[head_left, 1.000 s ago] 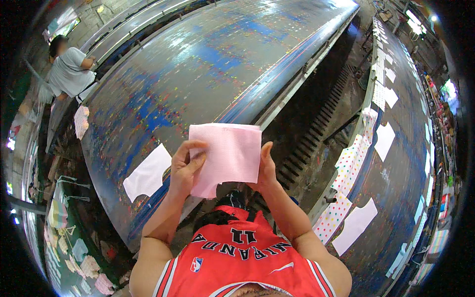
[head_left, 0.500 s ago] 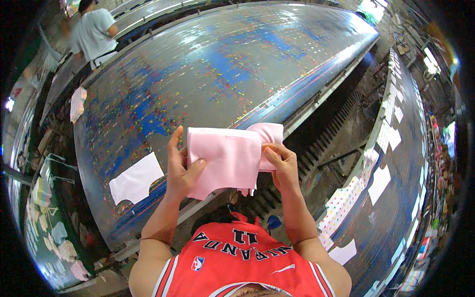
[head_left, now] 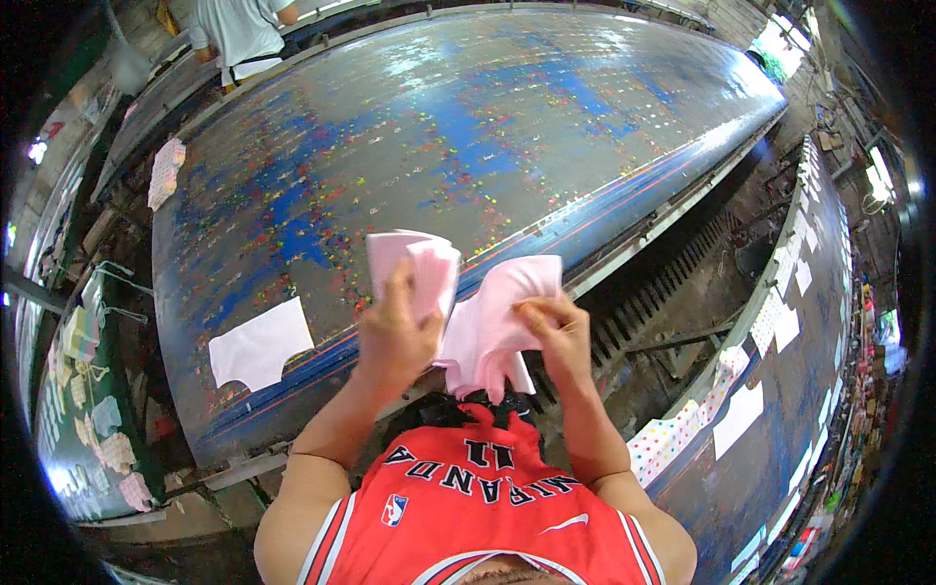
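Observation:
My left hand (head_left: 395, 331) is closed around a folded stack of pale pink fabric pieces (head_left: 426, 261), held upright above the table's near edge. My right hand (head_left: 558, 327), slightly blurred, pinches the upper right part of another pink fabric piece (head_left: 495, 297) between thumb and fingers. That piece hangs down in front of me, its lower part draping close to my red jersey. Its left side meets the stack near my left hand; whether the two are joined there I cannot tell. A pale cut fabric piece (head_left: 261, 346) with curved cutouts lies flat on the table to the left.
A long paint-specked table (head_left: 390, 185) stretches away before me. To the right, past a dark gap with a slatted rack (head_left: 653, 278), another table holds dotted fabric (head_left: 673, 434) and several white pieces. A person (head_left: 239, 34) stands at the far left. More fabric scraps (head_left: 117, 448) lie at left.
My left hand has turned the stack and moved right. The pink piece in my right hand has spread out and hangs lower, apart from the stack at the top. The view has shifted slightly.

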A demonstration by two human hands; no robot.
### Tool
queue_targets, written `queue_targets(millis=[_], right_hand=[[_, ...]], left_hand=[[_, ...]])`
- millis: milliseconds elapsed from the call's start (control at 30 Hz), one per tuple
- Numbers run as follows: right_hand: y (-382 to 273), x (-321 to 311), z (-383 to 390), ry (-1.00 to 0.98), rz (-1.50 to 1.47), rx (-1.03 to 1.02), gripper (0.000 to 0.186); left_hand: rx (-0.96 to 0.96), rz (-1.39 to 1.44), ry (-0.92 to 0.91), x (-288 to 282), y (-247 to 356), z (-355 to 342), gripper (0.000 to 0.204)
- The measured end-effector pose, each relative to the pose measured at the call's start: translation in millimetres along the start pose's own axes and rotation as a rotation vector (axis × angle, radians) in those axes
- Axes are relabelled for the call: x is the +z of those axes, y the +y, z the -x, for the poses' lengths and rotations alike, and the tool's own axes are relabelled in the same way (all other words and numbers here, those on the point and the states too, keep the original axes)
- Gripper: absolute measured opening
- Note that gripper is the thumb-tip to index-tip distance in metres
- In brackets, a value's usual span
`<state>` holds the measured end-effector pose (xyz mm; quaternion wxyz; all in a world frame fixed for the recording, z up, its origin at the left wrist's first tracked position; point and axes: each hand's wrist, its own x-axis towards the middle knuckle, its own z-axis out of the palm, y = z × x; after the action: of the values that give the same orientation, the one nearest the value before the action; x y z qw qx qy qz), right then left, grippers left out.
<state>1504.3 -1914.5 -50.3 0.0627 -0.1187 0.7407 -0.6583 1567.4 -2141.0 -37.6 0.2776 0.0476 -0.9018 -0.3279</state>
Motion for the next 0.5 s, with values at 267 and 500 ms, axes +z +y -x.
queue_targets(millis=[267,500], right_hand=[[0.8,40.7,-19.1,-0.208,0.074,-0.091,0.034],[24.0,39.2,-48.4,-0.342,0.083,-0.211,0.035]], left_hand=[[0.09,0.209,-0.181,15.6,25.5,-0.4,0.054],[-0.35,0.441,-0.168,13.8,27.4,-2.4,0.028]])
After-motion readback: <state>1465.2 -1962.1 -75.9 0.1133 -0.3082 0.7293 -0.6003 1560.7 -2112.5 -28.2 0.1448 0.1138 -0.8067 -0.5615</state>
